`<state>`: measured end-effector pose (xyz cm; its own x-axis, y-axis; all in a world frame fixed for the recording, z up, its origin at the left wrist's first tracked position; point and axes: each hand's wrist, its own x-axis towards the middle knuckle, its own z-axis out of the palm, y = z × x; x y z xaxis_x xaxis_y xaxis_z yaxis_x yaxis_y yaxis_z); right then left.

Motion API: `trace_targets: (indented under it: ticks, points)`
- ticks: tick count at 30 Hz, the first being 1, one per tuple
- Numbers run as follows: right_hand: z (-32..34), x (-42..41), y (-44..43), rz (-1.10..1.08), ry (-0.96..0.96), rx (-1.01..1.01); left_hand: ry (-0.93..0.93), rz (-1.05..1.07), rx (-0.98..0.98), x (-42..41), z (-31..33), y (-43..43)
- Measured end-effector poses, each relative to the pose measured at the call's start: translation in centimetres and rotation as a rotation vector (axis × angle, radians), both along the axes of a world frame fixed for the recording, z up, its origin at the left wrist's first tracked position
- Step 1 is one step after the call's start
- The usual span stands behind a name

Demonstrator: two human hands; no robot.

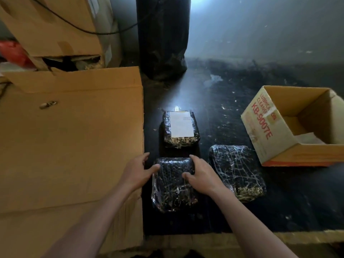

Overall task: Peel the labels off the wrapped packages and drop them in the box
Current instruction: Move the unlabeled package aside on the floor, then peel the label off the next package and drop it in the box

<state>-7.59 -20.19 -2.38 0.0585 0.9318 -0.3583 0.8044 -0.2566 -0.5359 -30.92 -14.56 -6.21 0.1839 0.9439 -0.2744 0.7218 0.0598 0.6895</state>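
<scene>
Three dark packages wrapped in clear film lie on a black table. The far package (181, 144) carries a white label (182, 124) on top. The near package (172, 190) shows no label; my right hand (200, 175) rests on its top right part, fingers curled over its far edge. At that package's left edge is my left hand (138, 171), fingers spread, thumb touching the top left corner. A third package (236, 170) without a visible label lies to the right. An open cardboard box (264, 127) with red print stands at the right.
A large flat cardboard sheet (70, 138) covers the table's left side. Behind it stand torn cardboard boxes (55, 28) with a black cable across them. A tall black wrapped roll (162, 38) stands at the back. White paper (309, 139) lies inside the open box.
</scene>
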Motion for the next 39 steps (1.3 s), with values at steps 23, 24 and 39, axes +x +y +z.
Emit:
trace_targets:
  ticks: [23, 24, 39]
  points:
    - [-2.6, 5.0, 20.6, 0.205, -0.209, -0.061, 0.025, -0.147, -0.117, 7.9, -2.6, 16.2]
    - [-3.0, 5.2, 20.8, 0.216, -0.206, -0.056, 0.009, -0.142, -0.12, 8.1, -2.9, 16.4]
    - [-5.4, 5.7, 19.6, 0.552, -0.396, 0.233, -0.201, -0.065, -0.188, 8.2, -4.5, 15.5]
